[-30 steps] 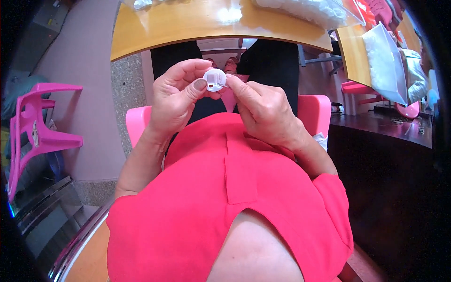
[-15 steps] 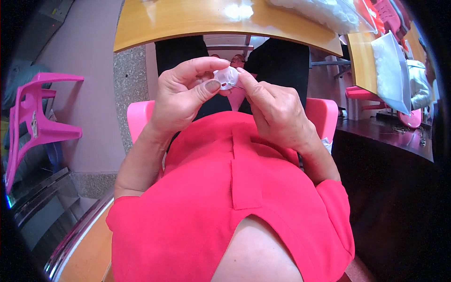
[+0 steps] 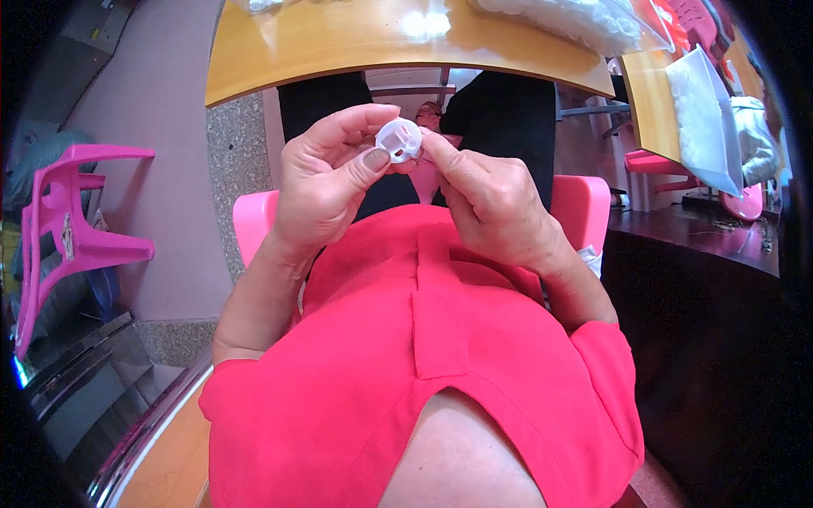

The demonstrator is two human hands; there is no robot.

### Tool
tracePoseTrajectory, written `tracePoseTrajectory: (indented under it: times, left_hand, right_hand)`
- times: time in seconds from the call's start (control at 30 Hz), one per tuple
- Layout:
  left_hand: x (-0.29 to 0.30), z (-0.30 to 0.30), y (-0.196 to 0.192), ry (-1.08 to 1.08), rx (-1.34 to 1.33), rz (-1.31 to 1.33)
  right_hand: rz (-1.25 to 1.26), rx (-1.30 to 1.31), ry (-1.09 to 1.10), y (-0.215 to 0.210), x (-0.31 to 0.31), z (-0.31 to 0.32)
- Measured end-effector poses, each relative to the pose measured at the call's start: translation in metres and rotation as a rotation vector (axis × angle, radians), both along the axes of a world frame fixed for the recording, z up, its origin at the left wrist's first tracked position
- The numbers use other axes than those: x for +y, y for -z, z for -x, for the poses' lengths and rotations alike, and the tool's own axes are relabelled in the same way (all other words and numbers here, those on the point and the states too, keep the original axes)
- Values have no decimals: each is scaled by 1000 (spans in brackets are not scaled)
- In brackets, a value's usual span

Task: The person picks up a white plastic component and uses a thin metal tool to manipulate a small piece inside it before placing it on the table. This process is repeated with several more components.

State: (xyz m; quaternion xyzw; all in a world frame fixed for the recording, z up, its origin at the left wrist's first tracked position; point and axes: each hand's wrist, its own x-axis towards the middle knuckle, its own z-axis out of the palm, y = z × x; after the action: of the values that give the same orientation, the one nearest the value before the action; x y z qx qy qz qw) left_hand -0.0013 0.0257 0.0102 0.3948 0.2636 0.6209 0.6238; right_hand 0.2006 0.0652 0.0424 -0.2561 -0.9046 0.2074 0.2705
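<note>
A small round white plastic cap with a slot in its face (image 3: 399, 140) sits up in front of the person's chest, just under the edge of the curved yellow wooden tabletop (image 3: 356, 42). The left hand (image 3: 326, 186) grasps it, thumb pressed under its lower rim and forefinger curled over the top. The right hand (image 3: 491, 207) meets it from the other side, fingertips pinched against the cap's right edge; whether something thin is held between them I cannot tell. Both wrists rest above a bright red-pink short-sleeved garment (image 3: 423, 364) that fills the lower view. Behind the hands shows a pink plastic chair seat (image 3: 584, 203). Off to the left a pink plastic stool (image 3: 68, 229) lies tipped on the floor. On the table to the upper right lies a clear plastic bag of white pieces (image 3: 703, 127)
</note>
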Motion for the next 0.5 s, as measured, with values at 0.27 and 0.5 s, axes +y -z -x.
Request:
tracePoseTrajectory:
  times: [0.27, 0.5]
  left_hand:
    - [0, -1, 1, 14, 2, 18]
    - [-1, -4, 0, 0, 21, 32]
  right_hand:
    - [-19, 29, 22, 3, 0, 2]
    - [-2, 45, 42, 4, -1, 2]
